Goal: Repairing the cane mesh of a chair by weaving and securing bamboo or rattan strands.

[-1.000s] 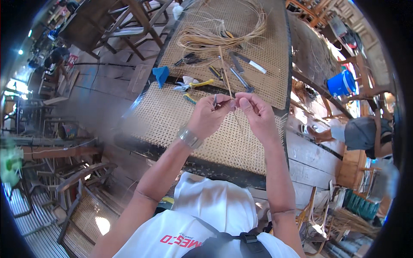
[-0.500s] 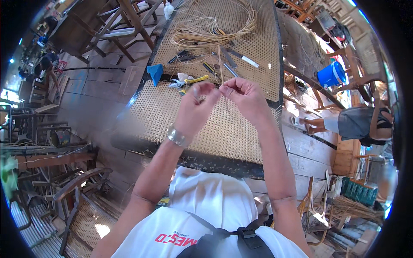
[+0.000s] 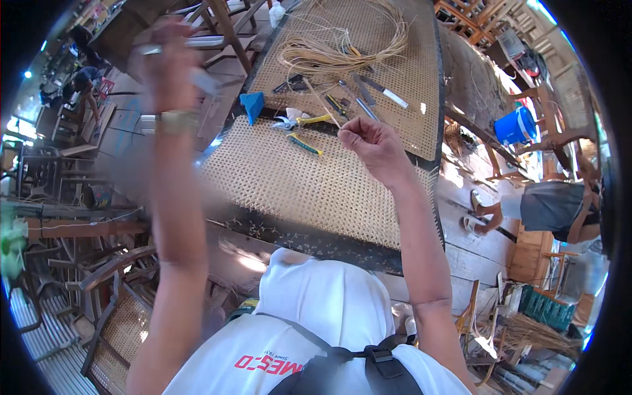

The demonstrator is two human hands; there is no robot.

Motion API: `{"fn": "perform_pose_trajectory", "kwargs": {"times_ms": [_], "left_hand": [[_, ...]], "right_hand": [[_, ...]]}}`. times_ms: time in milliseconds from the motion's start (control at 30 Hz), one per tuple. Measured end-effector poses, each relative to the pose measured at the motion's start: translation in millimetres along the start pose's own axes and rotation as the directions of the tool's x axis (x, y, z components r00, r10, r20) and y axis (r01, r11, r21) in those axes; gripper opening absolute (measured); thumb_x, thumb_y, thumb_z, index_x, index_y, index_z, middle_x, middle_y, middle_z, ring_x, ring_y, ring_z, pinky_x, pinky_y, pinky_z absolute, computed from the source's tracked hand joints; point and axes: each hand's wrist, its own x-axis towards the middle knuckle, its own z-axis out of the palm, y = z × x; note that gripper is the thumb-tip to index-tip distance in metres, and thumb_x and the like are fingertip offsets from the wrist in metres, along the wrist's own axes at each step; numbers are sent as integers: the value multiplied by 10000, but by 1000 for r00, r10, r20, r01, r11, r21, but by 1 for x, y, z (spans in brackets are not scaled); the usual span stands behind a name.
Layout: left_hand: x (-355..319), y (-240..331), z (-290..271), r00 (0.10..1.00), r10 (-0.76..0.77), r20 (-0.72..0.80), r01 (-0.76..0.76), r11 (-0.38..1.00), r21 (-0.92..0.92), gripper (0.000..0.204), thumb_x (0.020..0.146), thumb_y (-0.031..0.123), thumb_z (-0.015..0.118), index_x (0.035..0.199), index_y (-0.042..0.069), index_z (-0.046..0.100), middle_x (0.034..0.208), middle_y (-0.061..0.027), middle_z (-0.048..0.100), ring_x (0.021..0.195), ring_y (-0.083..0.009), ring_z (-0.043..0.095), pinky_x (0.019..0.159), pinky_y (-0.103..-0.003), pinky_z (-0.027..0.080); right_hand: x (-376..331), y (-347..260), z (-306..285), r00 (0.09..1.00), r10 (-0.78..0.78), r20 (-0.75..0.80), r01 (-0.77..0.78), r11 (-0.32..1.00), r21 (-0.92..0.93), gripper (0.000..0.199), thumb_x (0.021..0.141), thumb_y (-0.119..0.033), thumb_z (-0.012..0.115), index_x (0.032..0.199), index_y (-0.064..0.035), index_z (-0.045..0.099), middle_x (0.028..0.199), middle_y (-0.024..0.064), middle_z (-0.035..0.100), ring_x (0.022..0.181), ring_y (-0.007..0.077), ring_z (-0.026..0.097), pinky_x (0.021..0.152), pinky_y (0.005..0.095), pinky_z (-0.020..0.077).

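Note:
My right hand [image 3: 374, 146] is closed in a pinch on the near end of a thin cane strip [image 3: 321, 100], which slants up and left over the tools. My left hand [image 3: 170, 62] is raised far to the left, beyond the woven cane panel [image 3: 283, 178]; motion smears its fingers. In front of my right hand lie pruning shears [image 3: 315, 120] with yellow grips and a green-and-yellow handled tool [image 3: 304, 145]. Farther back are a knife with a white handle [image 3: 395, 98], a metal rod [image 3: 367, 109] and a big loose coil of cane [image 3: 322, 64].
A blue wedge-shaped piece [image 3: 251, 106] rests at the panel's left edge. Wooden chair frames [image 3: 227, 29] stand at far left, and a caned chair [image 3: 122, 329] at lower left. At right are a blue bucket [image 3: 515, 126] and another person [image 3: 553, 204].
My left hand has left the strip and swung up and far to the left. My right hand keeps its pinch; the strip now leans left. The green-and-yellow handled tool has come into full view.

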Motion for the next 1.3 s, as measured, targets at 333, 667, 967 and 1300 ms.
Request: {"fn": "perform_pose_trajectory", "kwargs": {"times_ms": [333, 667, 967, 1300], "left_hand": [[-165, -4, 13, 690, -278, 669, 237, 959, 154, 440, 785, 371, 839, 1061, 79, 660, 693, -53, 612, 604, -109, 547, 553, -311, 418], [-248, -40, 45, 706, -432, 561, 606, 778, -164, 198, 968, 179, 667, 1038, -4, 692, 841, -84, 700, 734, -90, 606, 670, -243, 489], [-238, -45, 13, 588, -605, 537, 804, 371, -464, 128, 935, 132, 712, 984, 14, 705, 861, -24, 720, 702, -30, 560, 608, -210, 444], [-168, -83, 44, 723, -525, 449, 635, 761, -133, 153, 899, 170, 745, 905, 22, 708, 740, -33, 692, 663, -66, 585, 602, -241, 460]], "right_hand": [[9, -11, 22, 946, -286, 152, 311, 934, -177, 89, 895, -58, 711, 968, -41, 664, 883, 12, 617, 854, 106, 574, 750, 261, 470], [117, 19, 79, 945, 2, 326, 113, 937, -332, 286, 902, -90, 687, 1183, -89, 637, 1021, 52, 621, 1011, 207, 605, 865, 361, 496], [291, 136, 149, 680, -391, 620, 670, -13, -742, 481, 854, -101, 656, 1296, -276, 588, 1342, 117, 466, 1170, 423, 530, 976, 513, 464], [205, 58, 26, 963, -25, 268, 159, 856, -493, 337, 895, -288, 724, 1151, -87, 639, 1113, 143, 669, 971, 258, 659, 872, 374, 503]]}}
